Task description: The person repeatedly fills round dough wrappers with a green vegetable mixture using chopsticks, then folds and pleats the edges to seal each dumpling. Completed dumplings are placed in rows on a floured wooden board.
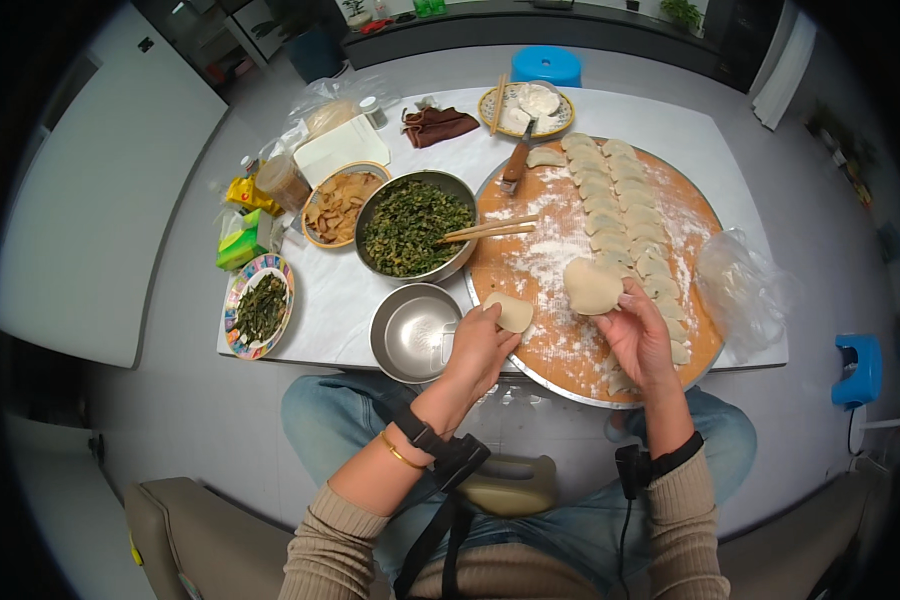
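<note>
My left hand [484,341] grips a small dough wrapper [511,313] over the near left rim of the round wooden board [555,217]. Pinched at its right edge, a larger dough wrapper [592,286] hangs from my right hand [637,330] above the floured board. Beyond and partly behind that hand, two long rows of folded dumplings [601,196] run along the board's right half. A metal bowl of chopped green filling [416,221] stands at the board's left, with chopsticks [491,227] resting across its rim. Nearer to me is a steel bowl [412,330] with a shiny bottom.
Behind the board sits a patterned plate of flour [566,120], with a wooden-handled utensil [517,161] leaning from it. A clear plastic bag [742,292] lies at the right. Leftward are a basket of brown slices [341,206], a plate of cooked greens [262,307] and a tissue pack [244,240].
</note>
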Tool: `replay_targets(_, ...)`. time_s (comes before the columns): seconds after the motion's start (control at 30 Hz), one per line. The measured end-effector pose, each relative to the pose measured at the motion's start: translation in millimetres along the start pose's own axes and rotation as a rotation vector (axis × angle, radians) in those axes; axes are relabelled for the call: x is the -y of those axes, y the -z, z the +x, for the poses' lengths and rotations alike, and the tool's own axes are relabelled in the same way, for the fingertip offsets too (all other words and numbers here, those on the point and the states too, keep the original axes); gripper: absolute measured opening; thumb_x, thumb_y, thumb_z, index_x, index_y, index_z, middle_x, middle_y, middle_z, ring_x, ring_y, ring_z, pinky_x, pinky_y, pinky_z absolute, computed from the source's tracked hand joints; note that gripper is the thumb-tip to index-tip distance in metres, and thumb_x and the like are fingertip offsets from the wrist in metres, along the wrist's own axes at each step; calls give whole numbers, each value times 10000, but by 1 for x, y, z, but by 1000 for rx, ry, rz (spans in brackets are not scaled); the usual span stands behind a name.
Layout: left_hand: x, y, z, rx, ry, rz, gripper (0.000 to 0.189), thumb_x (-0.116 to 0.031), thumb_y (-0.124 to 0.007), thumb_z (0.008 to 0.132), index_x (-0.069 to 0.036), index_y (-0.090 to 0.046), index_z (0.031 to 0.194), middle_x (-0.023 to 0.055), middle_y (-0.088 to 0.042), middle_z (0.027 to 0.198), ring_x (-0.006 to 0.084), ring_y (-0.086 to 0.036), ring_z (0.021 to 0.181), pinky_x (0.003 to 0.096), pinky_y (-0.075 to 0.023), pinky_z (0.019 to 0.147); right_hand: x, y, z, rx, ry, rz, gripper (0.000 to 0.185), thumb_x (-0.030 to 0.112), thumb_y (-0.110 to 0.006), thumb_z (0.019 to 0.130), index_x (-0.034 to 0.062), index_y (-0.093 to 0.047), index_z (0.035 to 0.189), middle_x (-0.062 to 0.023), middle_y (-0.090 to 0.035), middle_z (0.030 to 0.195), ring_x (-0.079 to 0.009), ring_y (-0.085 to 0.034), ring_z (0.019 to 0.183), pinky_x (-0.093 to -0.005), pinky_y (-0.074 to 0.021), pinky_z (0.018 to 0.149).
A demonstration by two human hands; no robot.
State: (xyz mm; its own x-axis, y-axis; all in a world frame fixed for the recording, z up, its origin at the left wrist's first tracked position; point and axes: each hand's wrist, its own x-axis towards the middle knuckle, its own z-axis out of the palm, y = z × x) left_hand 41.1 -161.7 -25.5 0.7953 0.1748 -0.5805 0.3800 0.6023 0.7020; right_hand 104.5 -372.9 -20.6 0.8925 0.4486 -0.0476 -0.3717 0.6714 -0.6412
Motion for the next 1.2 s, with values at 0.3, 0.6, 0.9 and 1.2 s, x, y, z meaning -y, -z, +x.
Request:
replay_targets(0.3,-22,-6,-52,94,8,30,477,-274,-505,1008,38,-414,1357,149,-501,1352,216,-475,1247,348,-377,1054,-3,-3,1,86,-68,-3,210,79,-461,950,-46,-494,1115,-188,-554,1209,-264,-569,1152,-414,-470,1035)
replay_targets(0.6,-34,-7,-56,459,-51,-11,381,-260,-535,1018,40,-565,1250,93,-628,1202,173,-606,1107,322,-473,992,-14,-48,-5,260,-339,-71,179,81,-517,980,-2,-516,1139,-111,-591,1133,-193,-626,1039,-348,-535,938)
replay_targets(0.9,-69,28,-31,291,-266,-40,395,-217,-411,1056,125,-466,1247,233,-600,1213,292,-626,1123,362,-544,946,-23,-54,42,0,-53,-893,260,129,-577,974,-34,-567,1176,-30,-622,903,-92,-599,796,-243,-508,743)
replay_targets(1.2,-135,71,-3,215,-457,-228,323,-44,-358,1030,110,-390,1312,266,-524,1324,365,-550,1230,422,-490,1035,-77,-55,102,-16,100,-1092,532,198,-652,945,9,-447,1398,-47,-634,975,-106,-560,846,-275,-476,780)
